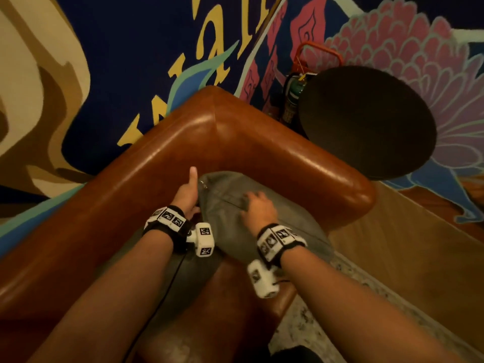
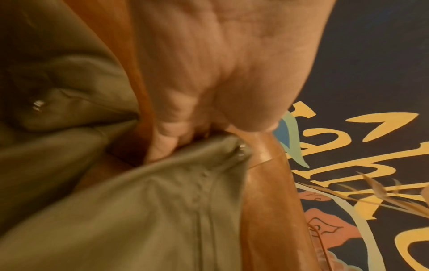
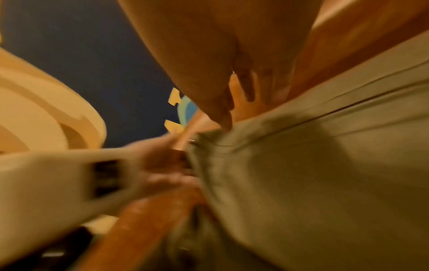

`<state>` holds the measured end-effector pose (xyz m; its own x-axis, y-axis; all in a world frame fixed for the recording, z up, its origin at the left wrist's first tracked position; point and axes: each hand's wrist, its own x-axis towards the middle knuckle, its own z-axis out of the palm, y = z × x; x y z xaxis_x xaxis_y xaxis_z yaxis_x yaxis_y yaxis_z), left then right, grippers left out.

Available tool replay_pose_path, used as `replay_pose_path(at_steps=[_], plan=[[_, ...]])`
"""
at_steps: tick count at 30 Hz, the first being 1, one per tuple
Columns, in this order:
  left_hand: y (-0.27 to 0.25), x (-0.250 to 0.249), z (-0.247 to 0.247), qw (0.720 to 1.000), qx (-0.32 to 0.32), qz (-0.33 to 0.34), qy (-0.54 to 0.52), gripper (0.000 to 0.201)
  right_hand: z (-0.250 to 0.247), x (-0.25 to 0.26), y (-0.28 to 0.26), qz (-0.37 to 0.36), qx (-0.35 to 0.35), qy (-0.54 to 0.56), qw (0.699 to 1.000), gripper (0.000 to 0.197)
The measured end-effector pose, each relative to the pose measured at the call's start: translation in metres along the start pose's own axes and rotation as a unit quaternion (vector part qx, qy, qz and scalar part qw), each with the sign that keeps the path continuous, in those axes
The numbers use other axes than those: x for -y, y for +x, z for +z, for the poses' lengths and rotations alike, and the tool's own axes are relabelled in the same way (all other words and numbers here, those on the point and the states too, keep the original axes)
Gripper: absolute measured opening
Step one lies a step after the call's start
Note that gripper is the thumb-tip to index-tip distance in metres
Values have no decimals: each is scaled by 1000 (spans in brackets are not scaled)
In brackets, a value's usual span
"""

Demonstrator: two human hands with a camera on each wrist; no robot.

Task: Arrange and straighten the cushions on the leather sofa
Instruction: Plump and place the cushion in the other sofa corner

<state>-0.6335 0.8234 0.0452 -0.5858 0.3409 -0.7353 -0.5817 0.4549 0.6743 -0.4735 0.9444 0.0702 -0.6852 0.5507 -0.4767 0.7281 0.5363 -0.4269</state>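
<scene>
L hand (image 1: 186, 194) grips the cushion (image 1: 235, 218) edge w/ curled fingers, thumb up, to hold it in the sofa (image 1: 209, 132) corner; R hand (image 1: 258, 208), fingers spread, presses its top flat.

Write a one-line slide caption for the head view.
Two hands, left hand and right hand, settle a grey-green fabric cushion into a brown leather sofa corner.

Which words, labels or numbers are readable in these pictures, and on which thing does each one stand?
Mural: large yellow painted letters, cropped by the frame and the sofa; no whole word reads.
Wristbands: black-and-white square code patterns only, no words.
Canister behind the round table: its label is too small and dark to read.
Cushion: no text visible.
</scene>
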Motion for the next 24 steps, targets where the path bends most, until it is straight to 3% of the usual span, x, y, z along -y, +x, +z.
replay_pose_path(at_steps=[1, 3, 6, 8, 10, 14, 18, 20, 24], plan=[[0, 6, -3, 1000, -5, 31, -2, 62, 1, -24, 0, 35, 2, -56, 998, 55], [1, 16, -4, 992, -51, 102, 55, 42, 0, -69, -6, 89, 46, -101, 990, 76], [5, 8, -3, 946, -140, 196, 216, 43, -8, -124, -15, 104, 78, -141, 981, 102], [7, -6, 0, 915, -175, 216, 292, 51, -17, -155, -19, 107, 101, -169, 975, 101], [10, -19, 7, 904, -193, 220, 312, 51, -22, -170, -26, 76, 145, -187, 969, 87], [25, -41, 20, 920, -221, 194, 260, 44, -22, -162, -30, -16, 150, -207, 967, 54], [30, -36, 19, 952, -220, 139, 160, 45, -41, -154, -30, -37, 215, -220, 951, 52], [14, -26, 23, 965, -180, 132, 141, 58, -55, -157, -23, -25, 242, -163, 956, 51], [-19, 31, 31, 981, -149, 106, 72, 87, -95, -163, 12, -12, 190, 75, 979, 49]])
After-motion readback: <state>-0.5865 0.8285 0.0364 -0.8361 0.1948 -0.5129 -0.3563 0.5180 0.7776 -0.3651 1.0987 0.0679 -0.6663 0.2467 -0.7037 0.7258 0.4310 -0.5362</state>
